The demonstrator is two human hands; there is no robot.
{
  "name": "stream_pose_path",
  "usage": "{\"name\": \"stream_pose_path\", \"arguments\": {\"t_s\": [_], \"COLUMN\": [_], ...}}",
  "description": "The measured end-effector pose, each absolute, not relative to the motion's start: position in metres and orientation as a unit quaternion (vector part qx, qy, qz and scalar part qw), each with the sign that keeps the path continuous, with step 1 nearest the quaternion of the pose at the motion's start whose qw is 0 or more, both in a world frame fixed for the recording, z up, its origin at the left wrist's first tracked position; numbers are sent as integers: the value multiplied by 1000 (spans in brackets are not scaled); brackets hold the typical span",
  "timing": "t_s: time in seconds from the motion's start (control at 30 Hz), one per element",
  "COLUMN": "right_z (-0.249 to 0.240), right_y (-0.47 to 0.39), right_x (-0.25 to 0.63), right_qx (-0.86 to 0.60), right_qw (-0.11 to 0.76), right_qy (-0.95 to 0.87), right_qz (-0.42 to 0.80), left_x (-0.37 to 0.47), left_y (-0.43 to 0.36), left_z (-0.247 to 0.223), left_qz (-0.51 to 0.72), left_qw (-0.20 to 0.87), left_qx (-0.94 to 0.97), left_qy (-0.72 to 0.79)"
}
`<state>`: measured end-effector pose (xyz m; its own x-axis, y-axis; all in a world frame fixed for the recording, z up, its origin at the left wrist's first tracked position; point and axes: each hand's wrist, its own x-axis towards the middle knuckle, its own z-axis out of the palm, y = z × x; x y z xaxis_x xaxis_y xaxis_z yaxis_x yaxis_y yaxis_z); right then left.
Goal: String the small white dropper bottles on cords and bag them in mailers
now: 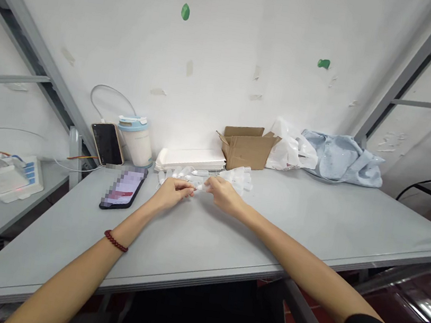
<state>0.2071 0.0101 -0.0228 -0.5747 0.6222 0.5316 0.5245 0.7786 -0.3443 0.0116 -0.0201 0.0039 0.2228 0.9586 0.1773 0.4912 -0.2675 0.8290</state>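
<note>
Both of my hands meet over the grey table (205, 235), close to a spread of small clear and white plastic pieces (237, 178). My left hand (173, 193) has its fingers pressed together around something too small to make out. Just to its right, my right hand (224, 192) pinches a small whitish piece (200, 186) that lies between the two hands. More of the plastic pieces sit behind the fingers, partly hidden by them. A stack of white paper or flat cartons (191, 159) lies behind these pieces.
An open cardboard box (249, 153), a white plastic bag (291, 148) and a light blue cloth bag (344, 158) line the wall. On the left are a cup (138, 142), an upright phone (108, 143) and a flat phone (123, 188). A power strip (24, 180) is at far left.
</note>
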Motion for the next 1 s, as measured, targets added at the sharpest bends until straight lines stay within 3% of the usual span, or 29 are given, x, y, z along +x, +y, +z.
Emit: {"name": "stream_pose_path", "arguments": {"t_s": [0.67, 1.0], "right_z": [-18, -11], "right_y": [7, 2], "right_x": [203, 202], "right_qx": [-315, -328], "right_qw": [356, 374], "right_qy": [-875, -861], "right_qz": [93, 105], "left_x": [6, 9], "left_y": [-20, -20], "left_z": [14, 19], "left_qz": [363, 362], "left_qw": [469, 425], "left_qx": [633, 644], "left_qy": [499, 524]}}
